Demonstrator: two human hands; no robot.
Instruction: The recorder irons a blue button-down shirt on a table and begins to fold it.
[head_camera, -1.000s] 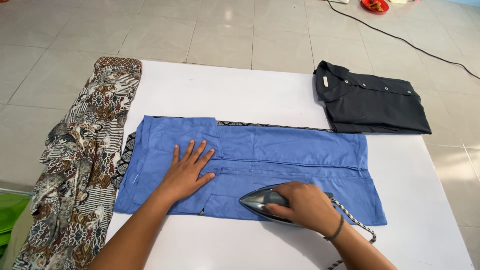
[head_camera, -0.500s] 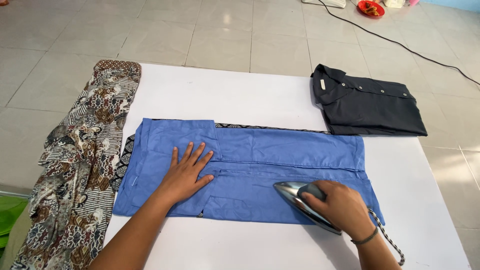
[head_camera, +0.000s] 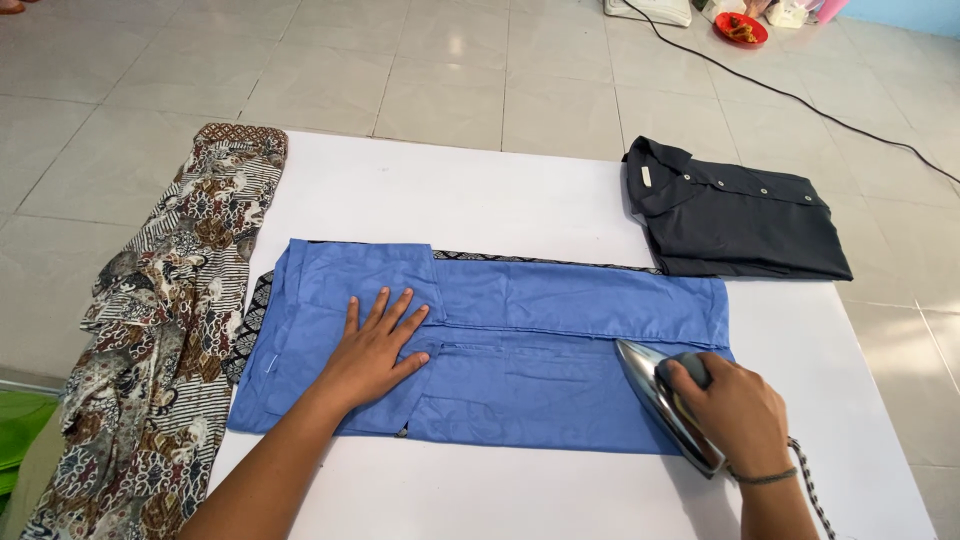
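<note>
Closest in, the right hand is wrapped around the handle of the iron, fingers curled tight over the grip, the shiny soleplate tipped up on its edge at the right end of the blue garment. A braided cord trails off behind the wrist. The left hand lies flat on the cloth, fingers spread wide, gripping nothing, pinning the left half of the garment down.

The risk, as it looks from here: that soleplate is tilted, and if it comes down on its edge it could press a crease into the fabric rather than smooth it. The cord sits close to the wrist too; a snag there could jerk the iron off line. And the spread fingers lie in the iron's lane, should it travel left.

The blue garment lies folded flat across the middle of the white-covered table, with a patterned edge peeping from under it. A brown batik cloth drapes over the left edge. Further back, a folded dark shirt rests at the right corner. Beyond, pale floor tiles, a black cable snaking across them, and a small red dish at the far wall.
</note>
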